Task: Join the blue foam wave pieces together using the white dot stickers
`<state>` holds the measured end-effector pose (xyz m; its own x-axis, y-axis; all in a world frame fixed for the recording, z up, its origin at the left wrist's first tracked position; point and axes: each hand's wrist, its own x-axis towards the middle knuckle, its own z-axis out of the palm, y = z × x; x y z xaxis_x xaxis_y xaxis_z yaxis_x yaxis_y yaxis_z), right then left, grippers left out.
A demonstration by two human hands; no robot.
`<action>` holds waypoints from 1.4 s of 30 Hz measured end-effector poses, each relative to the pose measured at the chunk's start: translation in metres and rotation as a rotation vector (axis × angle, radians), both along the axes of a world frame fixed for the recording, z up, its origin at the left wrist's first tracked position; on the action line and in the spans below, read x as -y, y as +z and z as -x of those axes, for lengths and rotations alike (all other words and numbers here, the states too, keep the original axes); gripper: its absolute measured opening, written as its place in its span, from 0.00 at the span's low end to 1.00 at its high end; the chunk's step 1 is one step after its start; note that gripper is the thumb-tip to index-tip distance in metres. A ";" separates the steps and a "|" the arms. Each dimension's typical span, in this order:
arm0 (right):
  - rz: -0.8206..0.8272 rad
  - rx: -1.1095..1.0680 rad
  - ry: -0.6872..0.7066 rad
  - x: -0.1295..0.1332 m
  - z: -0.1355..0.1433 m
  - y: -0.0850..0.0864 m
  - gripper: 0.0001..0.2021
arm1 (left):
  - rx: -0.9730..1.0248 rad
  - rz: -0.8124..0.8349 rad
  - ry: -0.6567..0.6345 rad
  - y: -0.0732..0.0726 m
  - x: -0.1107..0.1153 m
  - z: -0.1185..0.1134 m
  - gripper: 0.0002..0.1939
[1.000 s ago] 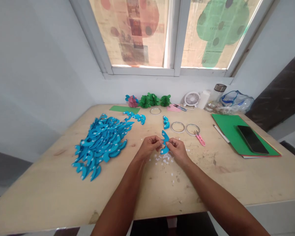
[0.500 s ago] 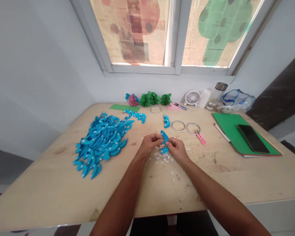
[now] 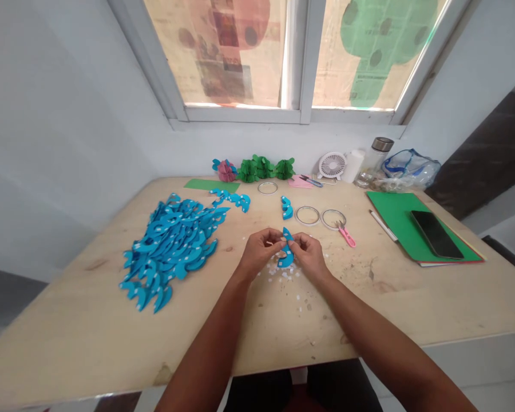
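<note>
Since the earlier frame little has shifted; the table (image 3: pixel 111 349) and what lies on it sit slightly higher and further left in view, while both hands stay at mid-picture and the blue piece between them shows narrower; at the left lies a heap (image 3: pixel 171 240) of curved blue pieces dotted with white squares; behind it lies a green strip (image 3: pixel 197 184), then a pink paper ball (image 3: pixel 226 171) with blue parts, and a short blue row (image 3: pixel 242 201) nearer the front; the left hand (image 3: pixel 261 250) pinches the left side of the blue piece (image 3: pixel 285 261), fingers close together; green balls (image 3: pixel 264 166) stand by the wall beyond; white bits (image 3: pixel 285 274) are scattered just beneath the piece, which is held over the table, and a small blue cluster (image 3: pixel 286 208) lies behind it; the right hand (image 3: pixel 309 253) pinches the piece's right side, its fingers likewise narrow; further right are two rings (image 3: pixel 308 224), the fan (image 3: pixel 332 165), pink snips (image 3: pixel 347 235) touching one ring, a bottle (image 3: pixel 373 160), a pen (image 3: pixel 383 226), a green sheet (image 3: pixel 395 217) and, on it, a phone (image 3: pixel 436 234).
</note>
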<state>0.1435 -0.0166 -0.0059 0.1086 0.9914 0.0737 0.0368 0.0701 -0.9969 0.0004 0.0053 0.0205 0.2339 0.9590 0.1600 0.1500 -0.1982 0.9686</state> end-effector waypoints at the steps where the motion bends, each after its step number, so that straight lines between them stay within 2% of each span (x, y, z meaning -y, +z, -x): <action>1: 0.000 0.011 -0.006 0.000 0.000 0.000 0.11 | -0.052 -0.108 0.072 0.001 0.001 -0.001 0.09; 3: -0.005 0.033 -0.014 -0.001 -0.001 -0.001 0.11 | -0.161 -0.366 0.210 0.003 0.003 -0.003 0.06; 5: -0.013 0.048 -0.019 -0.001 -0.001 -0.002 0.11 | -0.245 -0.589 0.267 0.004 0.005 -0.004 0.04; 7: -0.020 0.059 -0.023 -0.001 -0.001 -0.002 0.11 | -0.303 -0.719 0.259 0.003 0.005 -0.005 0.04; 9: -0.035 0.088 -0.027 0.000 -0.001 -0.003 0.10 | -0.357 -0.776 0.247 0.001 0.004 -0.006 0.05; 20: -0.269 0.388 -0.043 0.006 0.000 0.006 0.05 | -0.545 -0.825 0.226 0.003 0.003 -0.004 0.08; 27: -0.454 0.408 -0.011 0.006 0.001 0.010 0.04 | -0.509 -0.751 0.147 0.004 0.001 0.001 0.09; 33: -0.501 0.434 -0.016 0.007 0.001 0.010 0.04 | -0.484 -0.737 0.107 0.005 0.000 0.004 0.09; 42: -0.509 0.445 -0.030 0.007 0.001 0.010 0.04 | -0.565 -0.826 0.138 0.009 0.003 0.000 0.10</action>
<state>0.1426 -0.0238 0.0042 -0.0135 0.8181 0.5750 0.4456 0.5197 -0.7290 -0.0001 0.0020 0.0292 0.3763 0.6222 0.6865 0.6168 -0.7211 0.3156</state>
